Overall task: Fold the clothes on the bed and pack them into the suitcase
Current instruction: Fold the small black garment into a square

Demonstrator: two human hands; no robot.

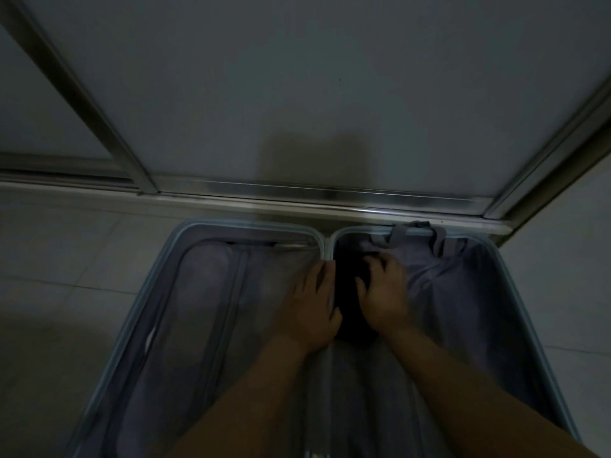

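A pale blue suitcase lies open flat on the floor, both halves lined in grey-lilac fabric. A dark folded garment sits in the right half, against the middle hinge near the far end. My left hand lies along the garment's left side, fingers over the hinge edge. My right hand presses on the garment's right side with its fingers spread over the top. The light is dim and the garment shows only as a black shape.
A sliding door with a metal track stands just beyond the suitcase's far end. Grey straps hang over the far rim of the right half. Light floor tiles lie on both sides.
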